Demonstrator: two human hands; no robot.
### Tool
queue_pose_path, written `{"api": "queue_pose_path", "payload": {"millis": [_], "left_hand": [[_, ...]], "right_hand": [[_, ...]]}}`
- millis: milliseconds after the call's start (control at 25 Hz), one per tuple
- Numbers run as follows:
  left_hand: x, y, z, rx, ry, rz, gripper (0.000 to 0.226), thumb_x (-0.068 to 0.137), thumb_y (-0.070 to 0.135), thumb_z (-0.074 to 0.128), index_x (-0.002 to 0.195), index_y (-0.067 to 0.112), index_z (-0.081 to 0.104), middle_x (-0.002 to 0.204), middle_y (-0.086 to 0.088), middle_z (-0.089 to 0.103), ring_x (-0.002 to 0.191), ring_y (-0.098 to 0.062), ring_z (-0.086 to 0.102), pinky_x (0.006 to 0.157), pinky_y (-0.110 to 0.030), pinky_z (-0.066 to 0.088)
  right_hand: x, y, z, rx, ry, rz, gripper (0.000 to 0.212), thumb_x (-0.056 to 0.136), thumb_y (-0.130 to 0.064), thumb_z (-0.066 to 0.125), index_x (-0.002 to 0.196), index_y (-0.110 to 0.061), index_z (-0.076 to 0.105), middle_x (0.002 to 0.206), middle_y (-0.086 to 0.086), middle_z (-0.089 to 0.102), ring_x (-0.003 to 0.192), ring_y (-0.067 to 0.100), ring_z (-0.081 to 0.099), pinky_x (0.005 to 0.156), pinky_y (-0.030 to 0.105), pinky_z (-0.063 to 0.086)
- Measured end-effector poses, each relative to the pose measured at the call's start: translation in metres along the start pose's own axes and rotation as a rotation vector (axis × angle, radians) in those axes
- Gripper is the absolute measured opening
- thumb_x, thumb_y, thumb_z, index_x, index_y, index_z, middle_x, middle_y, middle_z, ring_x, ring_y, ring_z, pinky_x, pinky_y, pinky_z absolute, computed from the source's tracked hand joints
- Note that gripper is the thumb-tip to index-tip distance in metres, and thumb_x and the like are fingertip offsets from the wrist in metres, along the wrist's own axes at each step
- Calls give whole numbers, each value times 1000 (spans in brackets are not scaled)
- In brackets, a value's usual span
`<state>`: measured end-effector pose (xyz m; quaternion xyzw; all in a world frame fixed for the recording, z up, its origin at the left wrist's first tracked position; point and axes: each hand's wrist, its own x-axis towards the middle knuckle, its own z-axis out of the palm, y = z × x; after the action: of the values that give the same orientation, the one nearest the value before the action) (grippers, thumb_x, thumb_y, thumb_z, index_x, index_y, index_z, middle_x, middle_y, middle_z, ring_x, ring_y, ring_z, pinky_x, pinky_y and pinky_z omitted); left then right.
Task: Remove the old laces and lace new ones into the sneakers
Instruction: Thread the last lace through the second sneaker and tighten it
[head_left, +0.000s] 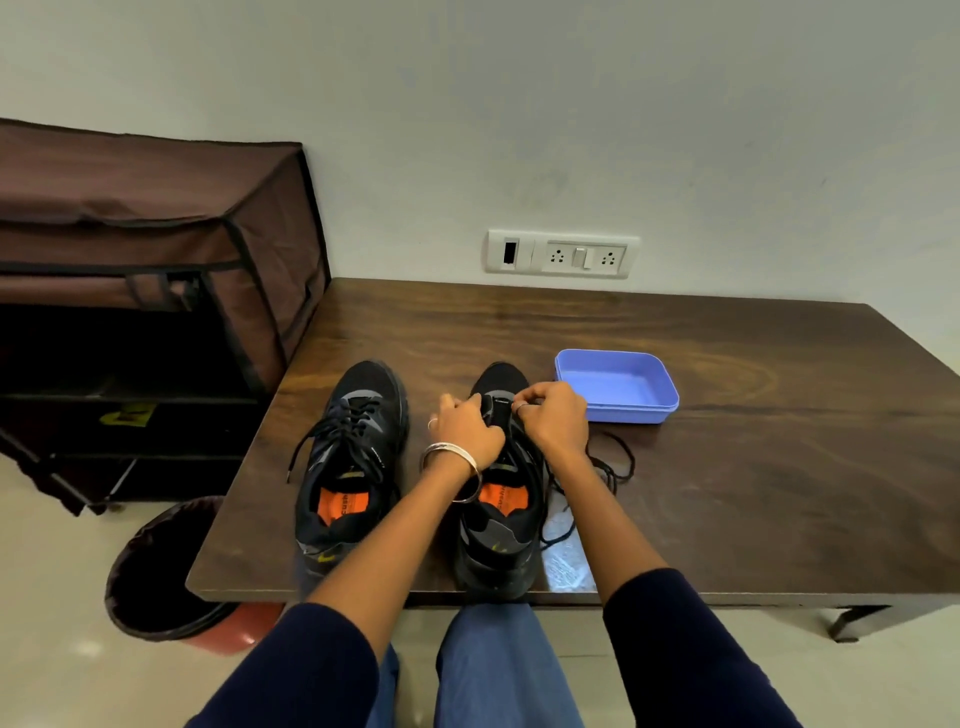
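Observation:
Two black sneakers with orange insoles stand side by side on a dark wooden table, toes pointing away from me. The left sneaker is laced with a black lace whose ends hang loose. Over the front of the right sneaker, my left hand and my right hand have curled fingers pinching at the tongue and lace area. A loose black lace trails from that shoe onto the table to its right. The eyelets under my hands are hidden.
A blue plastic tray sits just beyond my right hand. A clear plastic wrapper lies by the right shoe's heel. A brown fabric shoe rack stands left of the table, with a lined bin on the floor. A wall socket panel is behind.

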<state>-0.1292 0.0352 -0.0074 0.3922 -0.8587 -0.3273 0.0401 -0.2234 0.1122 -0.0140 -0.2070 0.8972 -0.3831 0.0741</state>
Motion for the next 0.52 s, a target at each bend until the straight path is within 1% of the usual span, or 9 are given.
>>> {"api": "queue_pose_path", "payload": {"millis": [120, 280, 400, 520], "left_hand": [[-2, -8, 7, -119, 78, 14, 53, 88, 20, 51, 140, 21, 47, 129, -8, 44, 117, -33, 48, 104, -36, 38], [-4, -9, 9, -152, 122, 39, 47, 89, 17, 49, 136, 21, 53, 126, -7, 48, 115, -30, 50, 104, -38, 37], [-1, -12, 7, -189, 120, 43, 46, 90, 14, 48, 135, 19, 54, 127, -8, 49, 116, -29, 50, 105, -38, 36], [1, -14, 5, -199, 105, 54, 45, 90, 13, 47, 134, 17, 55, 127, -8, 50, 117, -29, 50, 105, -37, 37]], "right_hand": [[-2, -4, 5, -133, 36, -47, 10, 84, -26, 67, 89, -24, 76, 89, 1, 73, 88, 23, 66, 70, 32, 53], [-3, -9, 13, -159, 6, -49, 12, 84, -32, 67, 90, -27, 75, 92, 1, 73, 90, 24, 66, 69, 29, 51], [-6, -9, 18, -6, -16, 38, 12, 85, -33, 65, 90, -27, 75, 96, -1, 73, 93, 23, 65, 72, 29, 48], [-7, -4, 22, 135, -45, 58, 11, 84, -30, 66, 85, -27, 76, 94, -3, 74, 92, 20, 65, 75, 33, 52]]}}
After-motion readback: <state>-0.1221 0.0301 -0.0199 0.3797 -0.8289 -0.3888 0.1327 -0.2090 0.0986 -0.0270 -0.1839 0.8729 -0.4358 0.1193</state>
